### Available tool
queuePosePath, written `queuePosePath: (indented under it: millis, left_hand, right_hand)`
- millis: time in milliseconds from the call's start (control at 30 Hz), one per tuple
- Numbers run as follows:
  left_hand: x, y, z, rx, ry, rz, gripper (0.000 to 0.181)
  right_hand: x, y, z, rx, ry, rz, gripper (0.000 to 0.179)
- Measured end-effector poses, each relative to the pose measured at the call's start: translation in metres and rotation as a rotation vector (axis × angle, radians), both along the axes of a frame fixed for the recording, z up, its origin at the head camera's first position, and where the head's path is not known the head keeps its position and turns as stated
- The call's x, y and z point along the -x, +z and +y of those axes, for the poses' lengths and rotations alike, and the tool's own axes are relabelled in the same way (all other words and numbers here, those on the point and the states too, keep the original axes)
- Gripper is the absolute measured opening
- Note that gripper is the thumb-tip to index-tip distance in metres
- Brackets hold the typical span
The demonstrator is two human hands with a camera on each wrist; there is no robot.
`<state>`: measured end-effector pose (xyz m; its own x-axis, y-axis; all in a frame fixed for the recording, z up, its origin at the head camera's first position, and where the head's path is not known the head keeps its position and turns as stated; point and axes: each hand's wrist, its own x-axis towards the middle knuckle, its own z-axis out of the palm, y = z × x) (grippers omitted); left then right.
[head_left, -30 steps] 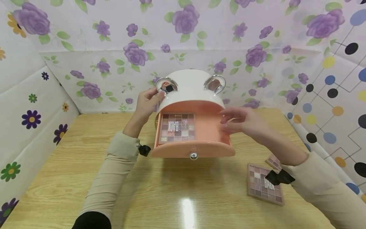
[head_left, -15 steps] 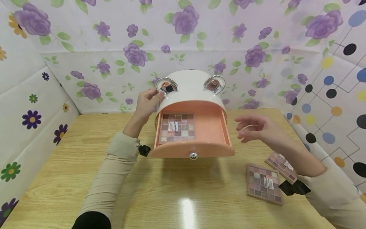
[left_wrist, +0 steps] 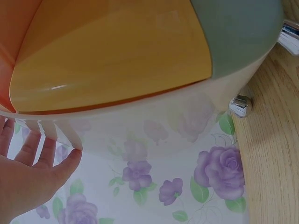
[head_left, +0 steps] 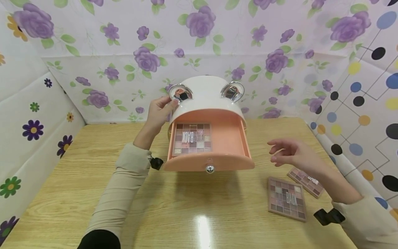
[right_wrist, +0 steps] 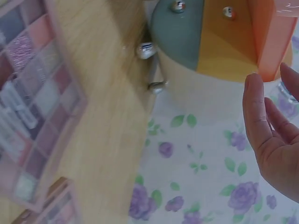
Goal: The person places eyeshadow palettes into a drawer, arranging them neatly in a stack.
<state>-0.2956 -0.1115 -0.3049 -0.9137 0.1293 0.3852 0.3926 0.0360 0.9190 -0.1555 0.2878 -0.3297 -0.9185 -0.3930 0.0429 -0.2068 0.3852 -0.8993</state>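
A white, rounded storage box [head_left: 205, 90] with chrome ring-shaped ears stands on the table, its orange top drawer [head_left: 228, 140] pulled out. In the left half of that drawer lies a square eyeshadow palette [head_left: 192, 139]. My left hand [head_left: 159, 112] rests its fingertips against the box's left side, below the ear; the left wrist view has the fingers [left_wrist: 46, 151] extended along the white wall. To the right of the drawer, my right hand [head_left: 287, 153] is in the air with loosely bent fingers, holding nothing.
On the table [head_left: 93, 166], a square palette [head_left: 286, 199] and a narrower palette [head_left: 306, 181] lie at the right, close to my right forearm. Below the orange drawer are a yellow drawer [left_wrist: 112, 56] and a green drawer [left_wrist: 238, 32]. Flowered cloth [head_left: 109, 45] hangs behind.
My right hand has drawn out of the drawer's right side, moving right and toward me. The narrower palette shows more fully now. My left hand stays at the box.
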Motion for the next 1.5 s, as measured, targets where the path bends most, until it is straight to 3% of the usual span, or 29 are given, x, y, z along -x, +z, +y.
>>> queuePosePath:
  millis: [533, 800, 1000, 1267, 1367, 1500]
  left_hand:
    - [-0.002, 0.001, -0.002, -0.012, -0.003, 0.018, 0.032]
    - [-0.001, -0.004, -0.003, -0.020, -0.020, 0.012, 0.033]
    - [-0.002, -0.011, -0.011, -0.006, -0.123, -0.002, 0.037]
    - [-0.003, -0.020, -0.021, -0.018, -0.401, 0.082, 0.064]
    - [-0.003, -0.023, -0.022, -0.024, -0.453, 0.090, 0.069]
    - [-0.003, -0.024, -0.023, -0.032, -0.476, 0.094, 0.071]
  right_hand:
    - [-0.013, -0.061, 0.039, -0.023, -0.075, -0.088, 0.051]
    - [-0.024, -0.084, 0.053, -0.113, -0.153, -0.059, 0.052]
    - [-0.031, -0.095, 0.059, -0.114, -0.187, -0.053, 0.049]
    - [-0.034, -0.102, 0.067, -0.087, -0.197, -0.075, 0.047]
    - [-0.034, -0.103, 0.070, -0.060, -0.193, -0.095, 0.046]
    - [-0.035, -0.108, 0.075, -0.054, -0.179, -0.068, 0.046]
